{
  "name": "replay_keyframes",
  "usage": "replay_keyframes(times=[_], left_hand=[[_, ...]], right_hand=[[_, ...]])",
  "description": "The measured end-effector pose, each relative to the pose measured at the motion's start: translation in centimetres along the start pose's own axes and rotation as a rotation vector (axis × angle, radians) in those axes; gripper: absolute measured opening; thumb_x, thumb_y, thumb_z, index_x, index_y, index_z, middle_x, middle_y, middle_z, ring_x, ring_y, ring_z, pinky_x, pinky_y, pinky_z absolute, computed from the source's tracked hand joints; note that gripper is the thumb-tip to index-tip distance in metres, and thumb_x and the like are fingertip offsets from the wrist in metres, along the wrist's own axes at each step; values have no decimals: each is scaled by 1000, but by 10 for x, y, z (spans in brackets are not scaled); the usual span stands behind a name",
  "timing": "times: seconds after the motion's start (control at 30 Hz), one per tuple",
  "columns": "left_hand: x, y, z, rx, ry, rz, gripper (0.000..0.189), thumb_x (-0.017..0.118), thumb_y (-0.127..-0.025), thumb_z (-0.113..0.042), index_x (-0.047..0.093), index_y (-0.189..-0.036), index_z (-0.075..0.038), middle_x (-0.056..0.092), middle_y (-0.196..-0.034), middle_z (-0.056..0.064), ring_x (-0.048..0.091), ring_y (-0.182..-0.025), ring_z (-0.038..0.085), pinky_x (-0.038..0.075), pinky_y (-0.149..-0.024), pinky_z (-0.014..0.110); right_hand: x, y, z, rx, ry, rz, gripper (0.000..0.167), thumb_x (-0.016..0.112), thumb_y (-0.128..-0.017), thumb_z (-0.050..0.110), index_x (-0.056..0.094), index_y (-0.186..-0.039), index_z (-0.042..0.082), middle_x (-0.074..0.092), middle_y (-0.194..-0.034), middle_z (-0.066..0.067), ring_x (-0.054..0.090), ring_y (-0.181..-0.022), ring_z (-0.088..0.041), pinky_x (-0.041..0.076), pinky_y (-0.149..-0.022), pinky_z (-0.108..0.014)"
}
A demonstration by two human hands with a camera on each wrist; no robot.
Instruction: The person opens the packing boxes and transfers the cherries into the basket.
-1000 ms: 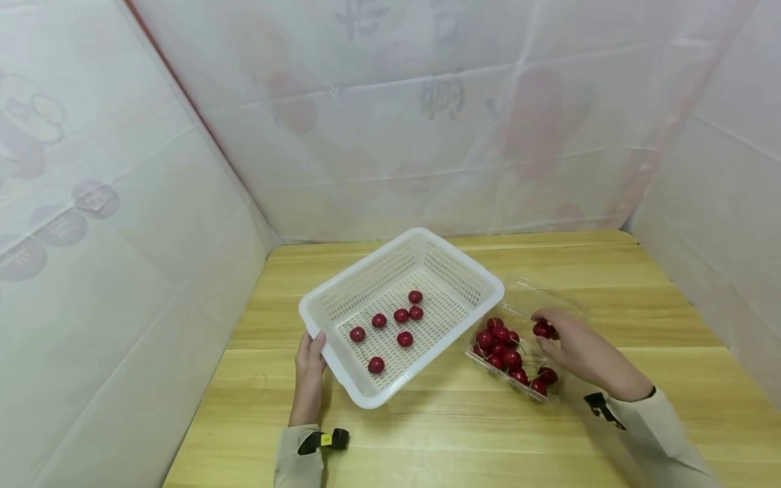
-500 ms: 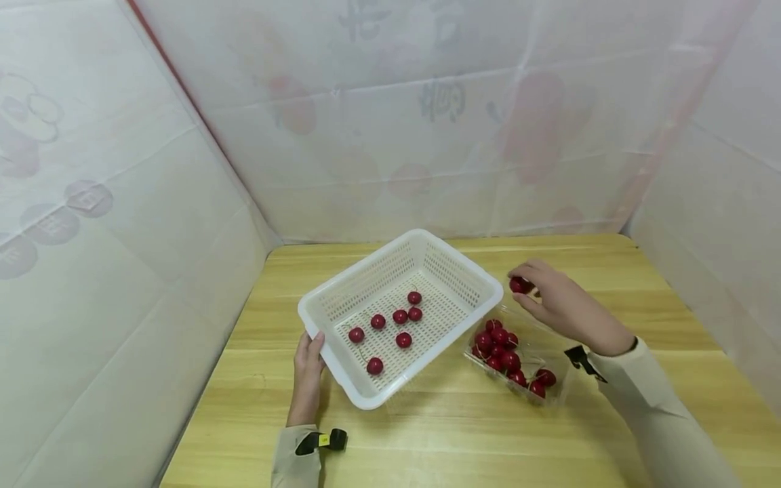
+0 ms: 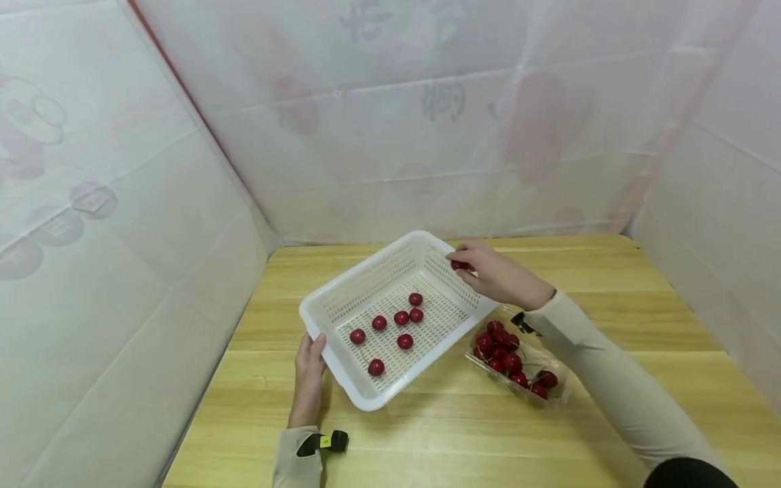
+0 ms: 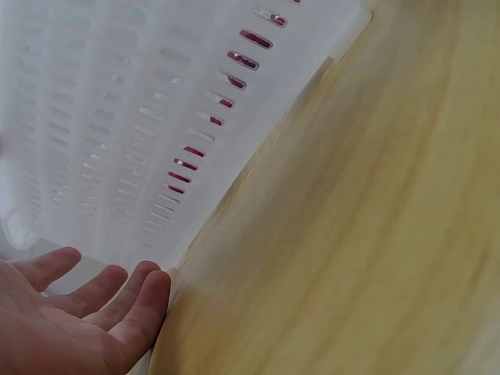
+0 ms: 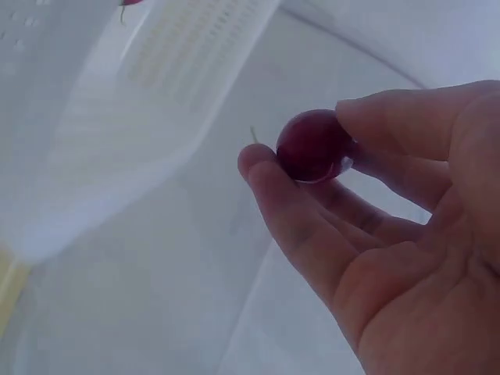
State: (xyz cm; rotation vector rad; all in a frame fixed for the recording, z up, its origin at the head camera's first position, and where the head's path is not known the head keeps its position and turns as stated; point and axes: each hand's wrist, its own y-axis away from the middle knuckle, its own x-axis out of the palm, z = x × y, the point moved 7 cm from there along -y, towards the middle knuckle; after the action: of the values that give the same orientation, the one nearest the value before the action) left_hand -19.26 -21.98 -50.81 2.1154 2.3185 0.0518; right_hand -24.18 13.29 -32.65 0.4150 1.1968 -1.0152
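A white perforated basket (image 3: 434, 358) stands at an angle on the table with several red cherries (image 3: 401, 317) spread over its bottom. My left hand (image 3: 308, 376) holds its left side, thumb on the rim and fingers against the outer wall; the left wrist view shows those fingers (image 4: 146, 308) from outside. Over the basket's far right rim, my right hand (image 3: 500, 274) pinches a dark red cherry (image 5: 315, 146) between thumb and fingers. To the right of the basket, a clear plastic box (image 3: 500, 377) holds more cherries (image 3: 511, 361); my right sleeve covers part of it.
The light wooden table (image 3: 427, 440) reaches back to a whitish sheet wall (image 3: 390, 135), with similar sheets at left and right. A black strap (image 3: 323, 442) sits around my left wrist. A dark round shape (image 3: 689, 474) shows at the lower right edge.
My right hand has lifted a cherry from the clear box area and carried it left to the basket's far right rim. The left hand and the basket have stayed nearly still.
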Motion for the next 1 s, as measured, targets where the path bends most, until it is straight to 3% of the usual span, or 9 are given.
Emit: replay_keyframes(times=[0.2, 0.4, 0.53, 0.8, 1.0], left_hand=[[0, -1, 0, 6, 11, 9, 58, 44, -110, -45, 36, -160, -16, 58, -145, 22, 70, -119, 25, 60, -95, 25], [0, -1, 2, -5, 16, 15, 57, 43, -110, -46, 35, -160, -20, 57, -147, 21, 70, -120, 28, 61, -97, 30], [-1, -2, 3, -8, 14, 11, 58, 43, -110, -47, 35, -160, -19, 56, -147, 21, 69, -121, 29, 61, -98, 30], [1, -5, 0, 19, 33, 22, 58, 44, -110, -45, 36, -159, -16, 56, -146, 23, 70, -120, 28, 61, -97, 29], [6, -6, 0, 18, 37, 26, 59, 44, -111, -42, 35, -160, -11, 54, -148, 26, 70, -119, 23, 60, -96, 26]], right_hand=[[24, -41, 15, -66, 11, 89, 26, 64, -98, 2, 68, -123, -5, 64, -107, -14, 60, -92, -21, 55, -76, -32], [64, -74, 17, -47, 63, 223, 8, 66, -97, 3, 71, -103, 3, 62, -96, -9, 53, -85, -18, 47, -73, -28], [88, -90, 21, -16, 41, 326, 11, 64, -97, 1, 73, -101, 5, 67, -92, -6, 54, -79, -15, 49, -71, -26], [121, -103, 26, 61, 94, 466, 10, 63, -99, 3, 72, -101, 4, 65, -86, -2, 55, -70, -13, 47, -63, -23], [139, -101, 20, 128, 184, 498, 7, 71, -96, 9, 73, -103, 9, 66, -88, 3, 61, -75, -13, 54, -68, -25]])
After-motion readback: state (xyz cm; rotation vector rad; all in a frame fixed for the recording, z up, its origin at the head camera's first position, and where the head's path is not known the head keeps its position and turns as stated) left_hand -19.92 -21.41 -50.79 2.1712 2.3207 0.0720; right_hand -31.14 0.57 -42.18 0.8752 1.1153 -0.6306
